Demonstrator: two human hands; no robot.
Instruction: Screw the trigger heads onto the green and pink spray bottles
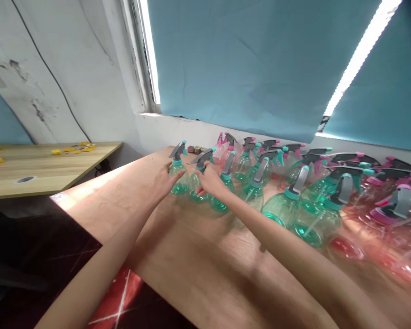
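Note:
At the left end of a row of clear green spray bottles, my left hand (164, 180) is closed around the leftmost spray bottle (178, 186), its thumb across the front. That bottle stands upright with a grey and turquoise trigger head. My right hand (210, 179) grips the neighbouring spray bottle (196, 186) from the right, thumb and fingers on its upper body. Just right of this hand, partly behind my forearm, is another green spray bottle (221, 203). The fingertips behind the bottles are hidden.
More green spray bottles (282, 208) and pink ones (380, 228) crowd the right and back of the wooden table (123, 196). Small brownish items (197, 149) lie by the wall. A second table (48, 169) on the left carries yellow pieces (78, 148). Blue blinds (243, 64) cover the window.

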